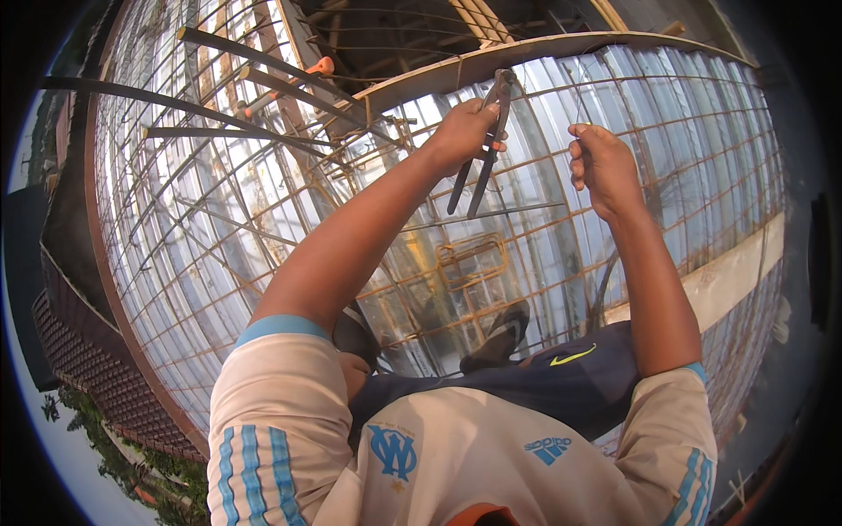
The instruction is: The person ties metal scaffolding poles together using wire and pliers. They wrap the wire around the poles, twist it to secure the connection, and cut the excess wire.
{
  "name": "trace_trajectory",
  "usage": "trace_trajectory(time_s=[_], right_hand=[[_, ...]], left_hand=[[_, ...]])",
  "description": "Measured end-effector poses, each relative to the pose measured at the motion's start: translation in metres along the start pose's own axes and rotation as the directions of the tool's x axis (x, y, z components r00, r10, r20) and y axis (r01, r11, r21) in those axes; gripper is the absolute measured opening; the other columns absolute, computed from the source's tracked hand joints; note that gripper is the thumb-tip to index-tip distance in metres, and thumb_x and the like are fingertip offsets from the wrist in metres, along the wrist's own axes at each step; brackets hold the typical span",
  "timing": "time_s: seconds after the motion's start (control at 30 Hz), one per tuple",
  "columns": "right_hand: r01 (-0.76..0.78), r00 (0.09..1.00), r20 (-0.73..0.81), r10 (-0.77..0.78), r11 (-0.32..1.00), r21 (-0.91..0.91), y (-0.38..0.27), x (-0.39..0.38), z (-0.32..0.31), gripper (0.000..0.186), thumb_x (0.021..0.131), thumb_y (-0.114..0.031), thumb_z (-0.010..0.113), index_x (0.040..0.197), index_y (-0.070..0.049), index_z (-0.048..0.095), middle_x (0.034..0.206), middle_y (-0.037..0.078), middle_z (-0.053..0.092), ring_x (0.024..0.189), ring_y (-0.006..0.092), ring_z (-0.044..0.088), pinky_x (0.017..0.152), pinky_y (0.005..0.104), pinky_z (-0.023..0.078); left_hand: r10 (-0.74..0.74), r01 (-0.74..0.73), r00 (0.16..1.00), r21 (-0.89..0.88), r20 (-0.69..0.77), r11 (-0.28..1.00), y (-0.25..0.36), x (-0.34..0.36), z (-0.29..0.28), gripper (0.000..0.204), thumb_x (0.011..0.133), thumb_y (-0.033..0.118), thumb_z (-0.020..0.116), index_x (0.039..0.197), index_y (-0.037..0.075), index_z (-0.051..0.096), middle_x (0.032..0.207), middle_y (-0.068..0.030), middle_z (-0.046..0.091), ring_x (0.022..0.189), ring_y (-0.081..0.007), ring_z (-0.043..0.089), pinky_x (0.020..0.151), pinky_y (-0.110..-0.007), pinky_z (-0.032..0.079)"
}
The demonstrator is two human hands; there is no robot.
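Note:
My left hand (469, 131) grips dark metal end-cutting nippers (478, 180), held with the jaws toward the far edge and the long handles hanging down toward me. My right hand (601, 167) is closed, thumb and forefinger pinching a thin tie wire (580, 101) that rises from it. Both hands are over a grid of rusty rebar (539, 223) laid on corrugated metal decking (614, 96). A small rectangular rebar loop (471, 245) lies in the grid below the nippers.
Several dark bars (202, 114) jut across the upper left beside an orange-handled tool (317, 67). A timber board (438, 68) edges a dark opening beyond. Another pale board (728, 259) lies at right. My shoe (495, 337) stands on the deck. A tiled roof (96, 368) shows lower left.

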State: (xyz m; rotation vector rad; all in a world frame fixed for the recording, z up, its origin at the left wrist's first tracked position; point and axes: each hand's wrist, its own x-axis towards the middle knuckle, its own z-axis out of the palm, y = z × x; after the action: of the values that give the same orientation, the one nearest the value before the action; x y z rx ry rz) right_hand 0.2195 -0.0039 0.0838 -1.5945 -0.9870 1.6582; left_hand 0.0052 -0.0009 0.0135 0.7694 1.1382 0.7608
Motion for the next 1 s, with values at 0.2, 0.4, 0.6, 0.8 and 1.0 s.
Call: trace_trajectory(time_s=[0.2,0.4,0.6,0.8,1.0], right_hand=[[0.065,0.988,-0.068,-0.142,0.763,-0.643,0.051,0.031,-0.034,0.024,0.089,-0.023,0.056,0.088,0.0,0.061,0.07,0.008,0.057,0.06,0.0165,0.054,0.052,0.029,0.042],[0.209,0.94,0.031,-0.34,0.499,-0.841,0.06,0.042,-0.071,0.031,0.088,-0.024,0.055,0.092,0.006,0.062,0.087,0.023,0.063,0.086,0.0386,0.059,0.079,0.0438,0.045],[0.203,0.979,0.125,-0.162,0.723,-0.66,0.04,0.026,-0.02,0.028,0.09,-0.024,0.056,0.091,0.003,0.061,0.075,0.01,0.06,0.067,0.0186,0.056,0.063,0.0323,0.045],[0.177,0.958,0.286,-0.004,0.794,-0.582,0.047,0.016,0.005,0.023,0.09,-0.023,0.055,0.086,0.0,0.056,0.072,0.005,0.058,0.06,0.0114,0.052,0.057,0.0282,0.044],[0.226,0.873,0.459,0.166,0.697,-0.68,0.058,0.005,0.016,0.024,0.09,-0.022,0.055,0.091,0.0,0.064,0.071,0.005,0.057,0.064,0.013,0.05,0.062,0.0296,0.043]], left_hand=[[-0.065,0.157,0.982,0.584,-0.176,0.797,-0.126,0.016,-0.028,0.035,0.092,0.021,0.048,0.115,-0.005,0.047,0.087,-0.015,0.061,0.072,-0.0203,0.064,0.06,-0.035,0.051],[-0.056,0.083,0.996,0.588,-0.065,0.804,-0.053,-0.022,-0.027,0.056,0.082,0.02,0.054,0.13,-0.008,0.046,0.107,-0.029,0.061,0.101,-0.0312,0.062,0.089,-0.036,0.046],[-0.027,0.023,0.998,0.085,0.054,0.996,-0.024,-0.043,-0.033,0.075,0.094,0.045,0.051,0.143,-0.005,0.025,0.134,-0.0173,0.046,0.118,-0.0243,0.048,0.092,-0.037,0.045],[0.125,-0.167,0.982,-0.334,-0.143,0.928,-0.009,-0.046,-0.033,0.029,0.1,0.027,0.042,0.112,0.002,0.049,0.094,-0.008,0.063,0.094,-0.0223,0.061,0.085,-0.039,0.049],[0.251,-0.202,0.963,-0.363,0.093,0.91,0.0,-0.083,-0.038,0.03,0.099,0.03,0.045,0.102,0.002,0.054,0.087,-0.0086,0.063,0.09,-0.0233,0.062,0.087,-0.038,0.048]])
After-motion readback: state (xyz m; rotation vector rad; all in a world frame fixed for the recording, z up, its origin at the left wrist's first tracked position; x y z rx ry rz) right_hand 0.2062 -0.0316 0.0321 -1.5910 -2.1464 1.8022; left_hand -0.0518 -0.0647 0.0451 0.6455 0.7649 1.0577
